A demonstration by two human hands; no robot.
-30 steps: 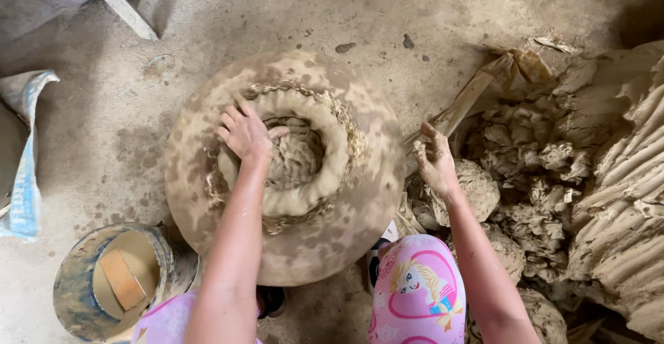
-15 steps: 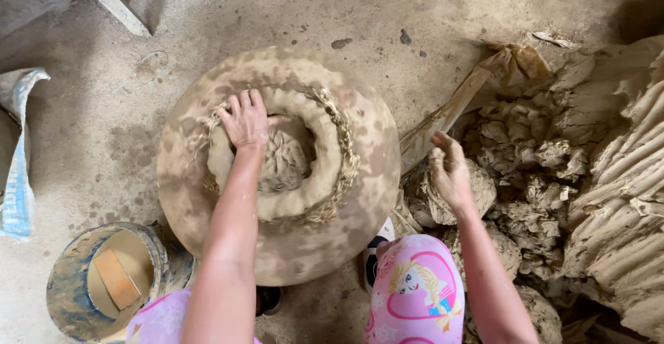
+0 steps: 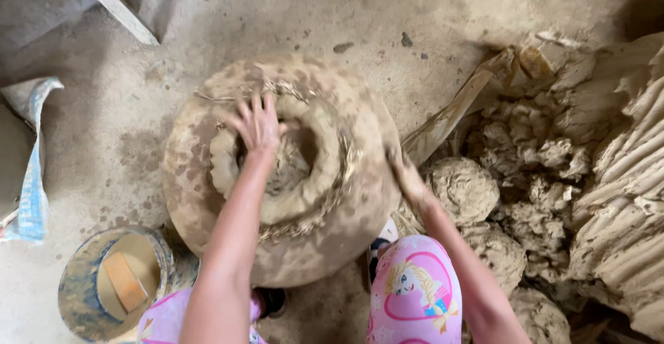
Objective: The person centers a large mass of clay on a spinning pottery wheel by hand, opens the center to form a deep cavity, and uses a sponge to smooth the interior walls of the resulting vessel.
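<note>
Head view: thick, rough clay ring (image 3: 304,178) on wheel (image 3: 207,205)

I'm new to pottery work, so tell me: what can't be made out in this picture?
- Head view: right hand is motion-blurred at the round slab's edge; its grip is unclear.
- Left hand covers part of the clay ring; the fingers blur.
- Bucket is cut off by the bottom edge.
- Clay heap runs off the right edge.
</note>
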